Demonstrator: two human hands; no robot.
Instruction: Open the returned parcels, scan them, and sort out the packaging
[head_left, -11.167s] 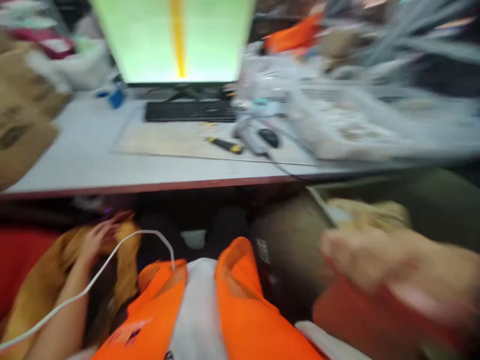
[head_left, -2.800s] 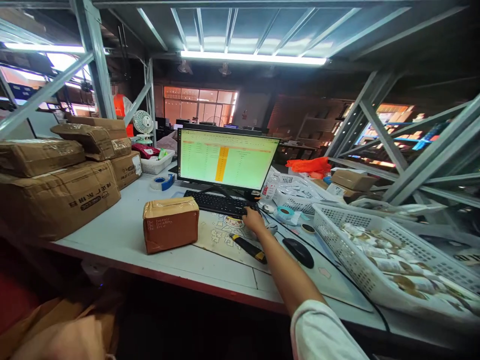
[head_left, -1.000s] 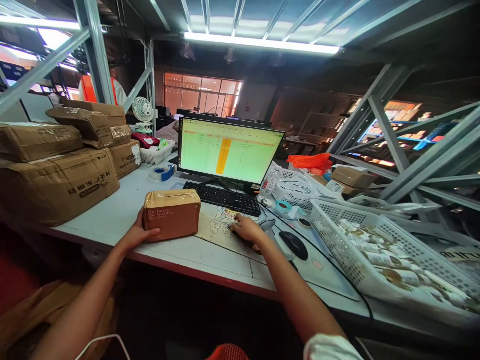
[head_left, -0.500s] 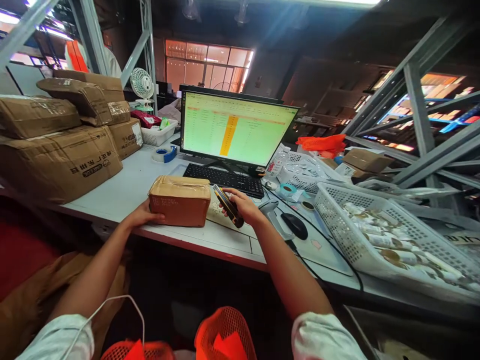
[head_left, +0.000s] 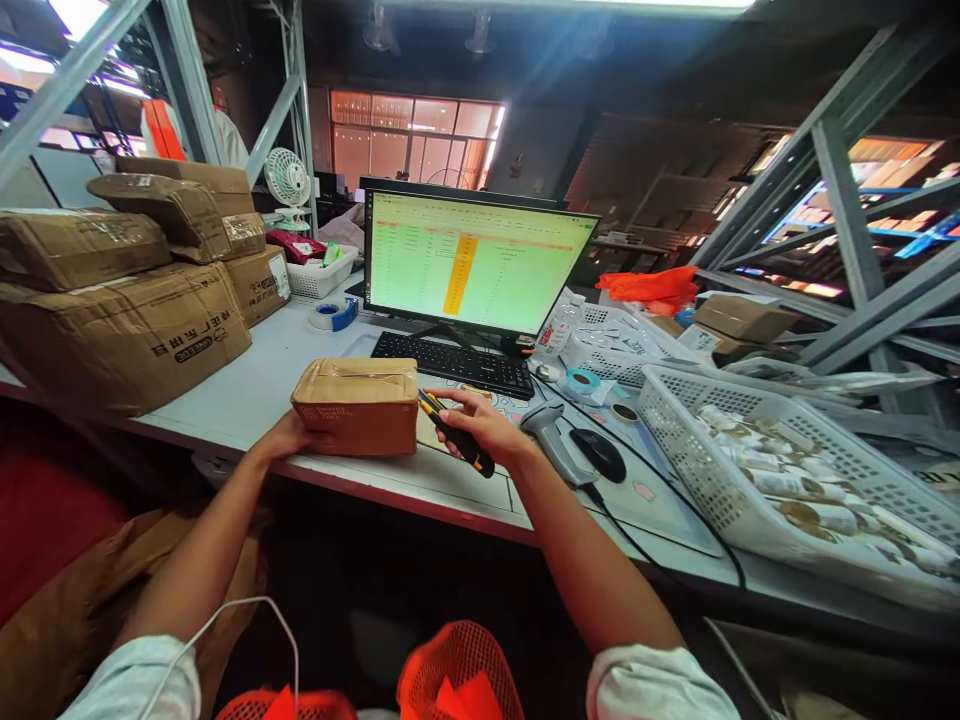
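A small brown cardboard box (head_left: 358, 410) with clear tape along its top sits near the desk's front edge. My left hand (head_left: 295, 437) grips its left end, with the fingers partly hidden behind and under it. In my right hand (head_left: 480, 425) is a black and yellow utility knife (head_left: 463, 440), closed in my fingers. The knife's front end points up and left, right by the box's right side; whether it touches the cardboard I cannot tell. The keyboard (head_left: 454, 364) lies just behind the box and knife.
A monitor (head_left: 480, 260) stands behind the keyboard. To the right lie a barcode scanner (head_left: 556, 440), a black mouse (head_left: 598, 454) and a white basket (head_left: 675, 470) of small containers. Large cartons (head_left: 127, 335) are stacked at left, near a blue tape dispenser (head_left: 334, 314).
My right hand has lowered slightly and turned the utility knife, bringing its front end closer to the box's right side. My left hand still holds the box, which has shifted slightly.
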